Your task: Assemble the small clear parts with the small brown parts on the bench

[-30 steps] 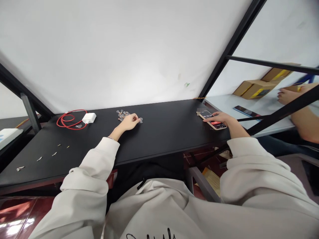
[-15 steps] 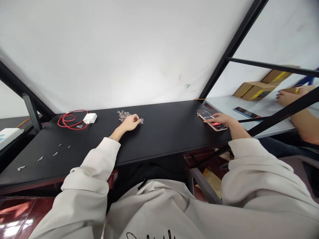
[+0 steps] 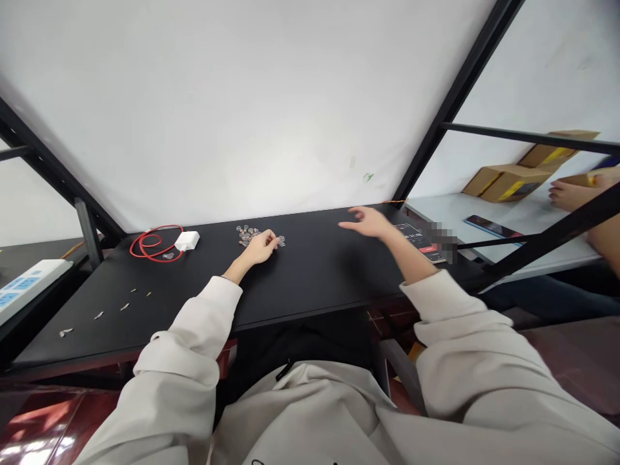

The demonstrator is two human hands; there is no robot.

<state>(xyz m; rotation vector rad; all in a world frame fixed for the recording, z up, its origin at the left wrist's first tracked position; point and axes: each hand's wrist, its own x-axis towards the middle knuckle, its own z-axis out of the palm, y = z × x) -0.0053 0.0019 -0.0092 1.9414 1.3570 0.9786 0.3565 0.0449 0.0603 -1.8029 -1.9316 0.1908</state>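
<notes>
Now the right hand (image 3: 368, 223) has left the phone (image 3: 420, 240), grip open; the left hand (image 3: 258, 248) has a grip I cannot tell.

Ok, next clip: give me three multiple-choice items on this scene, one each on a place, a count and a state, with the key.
1. Where is the left hand?
A. On the coiled red cable
B. On the white charger
C. At the pile of small clear pieces

2. How many small pale pieces lie spaced out on the black tabletop, left of the hands?
A. Three
B. Five
C. Nine

3. How is the right hand?
A. Open, clear of the dark-screened smartphone
B. Fisted
C. Gripping a cardboard box

1: C, fingertips at the pile's edge.
2: B, five show.
3: A, fingers spread, off the phone.
</notes>
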